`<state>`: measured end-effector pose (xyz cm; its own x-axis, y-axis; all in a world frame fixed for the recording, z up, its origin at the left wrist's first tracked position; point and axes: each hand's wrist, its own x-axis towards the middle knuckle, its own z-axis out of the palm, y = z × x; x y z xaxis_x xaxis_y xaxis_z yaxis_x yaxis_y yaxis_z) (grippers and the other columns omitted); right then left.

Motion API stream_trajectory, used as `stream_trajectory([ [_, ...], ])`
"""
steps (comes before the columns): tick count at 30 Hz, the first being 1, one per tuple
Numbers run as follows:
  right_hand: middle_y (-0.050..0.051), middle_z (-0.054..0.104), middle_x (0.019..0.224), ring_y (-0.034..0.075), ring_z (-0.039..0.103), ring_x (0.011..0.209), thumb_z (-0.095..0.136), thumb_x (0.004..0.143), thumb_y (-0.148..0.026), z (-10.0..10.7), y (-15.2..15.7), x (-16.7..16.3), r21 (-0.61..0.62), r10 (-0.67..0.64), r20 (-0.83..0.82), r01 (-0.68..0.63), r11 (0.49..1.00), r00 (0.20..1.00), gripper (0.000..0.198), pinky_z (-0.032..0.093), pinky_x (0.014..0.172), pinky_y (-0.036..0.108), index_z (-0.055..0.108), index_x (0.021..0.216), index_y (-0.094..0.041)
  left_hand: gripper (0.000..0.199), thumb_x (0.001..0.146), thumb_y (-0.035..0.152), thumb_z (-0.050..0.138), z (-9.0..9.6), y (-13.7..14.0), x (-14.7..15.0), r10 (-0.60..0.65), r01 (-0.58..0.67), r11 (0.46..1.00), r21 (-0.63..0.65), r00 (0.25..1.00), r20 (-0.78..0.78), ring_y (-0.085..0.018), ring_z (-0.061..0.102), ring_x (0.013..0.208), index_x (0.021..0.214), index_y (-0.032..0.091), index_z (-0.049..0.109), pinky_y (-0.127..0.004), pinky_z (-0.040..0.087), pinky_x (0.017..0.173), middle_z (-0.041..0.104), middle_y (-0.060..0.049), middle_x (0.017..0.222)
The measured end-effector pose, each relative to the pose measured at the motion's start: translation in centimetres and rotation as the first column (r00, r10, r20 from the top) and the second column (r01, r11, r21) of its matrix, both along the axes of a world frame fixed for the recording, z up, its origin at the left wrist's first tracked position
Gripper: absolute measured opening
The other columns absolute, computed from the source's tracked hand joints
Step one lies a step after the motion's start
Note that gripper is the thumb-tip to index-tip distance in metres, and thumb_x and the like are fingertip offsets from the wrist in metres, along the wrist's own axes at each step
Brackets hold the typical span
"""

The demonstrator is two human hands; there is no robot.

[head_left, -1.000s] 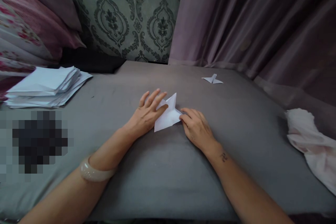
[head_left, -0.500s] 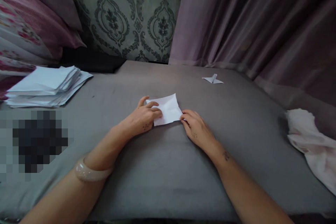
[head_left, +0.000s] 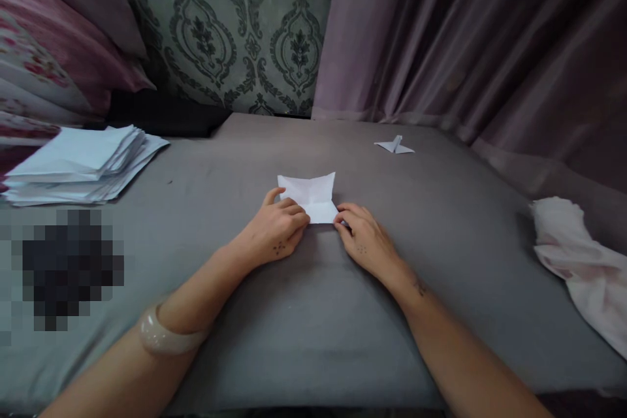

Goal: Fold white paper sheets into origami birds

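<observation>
A small white sheet of paper lies on the grey cloth in front of me, creased across its middle, its far part tilted up with raised corners. My left hand covers the paper's near left corner, its fingers curled onto it; the fingertips are partly hidden. At the near right corner, my right hand pinches the paper's edge between thumb and fingers.
A grey cloth covers the table. A stack of white paper sits at the left, beside a dark folded thing. A folded paper figure lies at the back right. Pale crumpled cloth is at the right edge.
The paper has turned a little, and a crease now stands across it with the far part raised. My left hand has moved slightly right and nearer, its fingers more closed.
</observation>
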<state>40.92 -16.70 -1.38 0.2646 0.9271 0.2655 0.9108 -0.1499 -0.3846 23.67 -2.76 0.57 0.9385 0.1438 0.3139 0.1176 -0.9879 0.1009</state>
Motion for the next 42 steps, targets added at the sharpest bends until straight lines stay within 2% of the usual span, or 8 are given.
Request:
stream_trajectory([
  [5, 0.009, 0.062, 0.118, 0.024, 0.058, 0.107, 0.055, 0.089, -0.020, -0.1, -0.1, 0.0, 0.020, -0.037, 0.004, 0.037, 0.999, 0.999, 0.011, 0.048, 0.089, 0.039, 0.065, 0.085, -0.020, 0.028, 0.092, 0.013, 0.038, -0.3, 0.0, 0.2, 0.020, -0.020, 0.999, 0.025, 1.000, -0.001, -0.020, 0.064, 0.085, 0.092, 0.017, 0.065, -0.051, 0.029, 0.106, 0.070, -0.005, 0.082],
  [13, 0.011, 0.063, 0.113, 0.025, 0.059, 0.104, 0.053, 0.090, -0.020, 0.2, -0.3, 0.1, -0.016, -0.083, 0.020, 0.083, 0.996, 0.996, 0.013, 0.048, 0.088, 0.040, 0.064, 0.085, -0.019, 0.028, 0.098, 0.023, 0.037, -1.1, 0.4, 0.6, 0.086, -0.086, 0.996, -0.009, 0.995, 0.045, -0.019, 0.066, 0.084, 0.099, 0.018, 0.064, -0.046, 0.036, 0.101, 0.071, -0.005, 0.088],
  [19, 0.010, 0.064, 0.107, 0.024, 0.058, 0.102, 0.053, 0.089, -0.019, -0.2, 0.1, 0.3, 0.019, -0.103, -0.014, 0.103, 0.995, 0.995, 0.014, 0.047, 0.087, 0.038, 0.065, 0.081, -0.019, 0.025, 0.098, 0.031, 0.043, -1.7, 1.1, 1.3, 0.151, -0.147, 0.988, -0.042, 0.978, 0.141, -0.020, 0.065, 0.088, 0.106, 0.018, 0.062, -0.036, 0.046, 0.085, 0.068, -0.008, 0.097],
  [23, 0.009, 0.064, 0.098, 0.023, 0.058, 0.094, 0.057, 0.086, -0.021, -0.4, 0.4, 0.5, 0.037, -0.127, -0.024, 0.128, 0.991, 0.992, 0.010, 0.047, 0.084, 0.038, 0.063, 0.078, -0.019, 0.027, 0.094, 0.035, 0.051, -2.0, 1.6, 2.0, 0.229, -0.223, 0.973, -0.051, 0.953, 0.198, -0.022, 0.063, 0.092, 0.112, 0.017, 0.058, -0.034, 0.048, 0.078, 0.063, -0.010, 0.106],
  [28, 0.007, 0.063, 0.094, 0.022, 0.057, 0.088, 0.058, 0.085, -0.020, -0.3, 0.4, 1.0, 0.024, -0.124, -0.065, 0.126, 0.992, 0.990, 0.007, 0.046, 0.081, 0.037, 0.060, 0.078, -0.020, 0.035, 0.091, 0.038, 0.056, -2.0, 1.8, 2.3, 0.279, -0.253, 0.957, -0.140, 0.937, 0.210, -0.024, 0.061, 0.099, 0.118, 0.016, 0.052, -0.037, 0.046, 0.082, 0.062, -0.013, 0.113],
  [32, 0.005, 0.062, 0.095, 0.021, 0.056, 0.091, 0.058, 0.084, -0.015, -0.5, 0.4, 1.6, 0.034, -0.095, -0.113, 0.099, 0.995, 0.989, 0.006, 0.045, 0.082, 0.035, 0.059, 0.082, -0.021, 0.035, 0.090, 0.039, 0.057, -1.9, 2.2, 2.0, 0.313, -0.255, 0.919, -0.301, 0.936, 0.164, -0.024, 0.062, 0.099, 0.119, 0.020, 0.051, -0.041, 0.043, 0.089, 0.065, -0.010, 0.113],
  [37, 0.005, 0.060, 0.092, 0.021, 0.052, 0.090, 0.053, 0.082, -0.006, -0.4, 0.3, 1.2, 0.090, -0.008, -0.030, 0.011, 0.996, 1.000, 0.018, 0.043, 0.082, 0.034, 0.062, 0.081, -0.021, 0.046, 0.081, 0.040, 0.069, -1.9, 3.4, 0.8, 0.281, -0.190, 0.857, -0.479, 0.951, 0.126, -0.021, 0.062, 0.093, 0.120, 0.023, 0.052, -0.043, 0.039, 0.094, 0.067, -0.005, 0.102],
  [42, 0.005, 0.063, 0.090, 0.020, 0.052, 0.085, 0.046, 0.087, -0.002, -0.1, 0.2, 0.4, 0.025, 0.059, 0.017, -0.059, 0.998, 0.998, 0.027, 0.041, 0.080, 0.033, 0.066, 0.084, -0.019, 0.019, 0.084, 0.029, 0.065, -1.2, 4.0, -0.3, 0.258, -0.189, 0.877, -0.442, 0.961, 0.100, -0.022, 0.057, 0.099, 0.103, 0.024, 0.062, -0.045, 0.035, 0.096, 0.069, -0.003, 0.099],
])
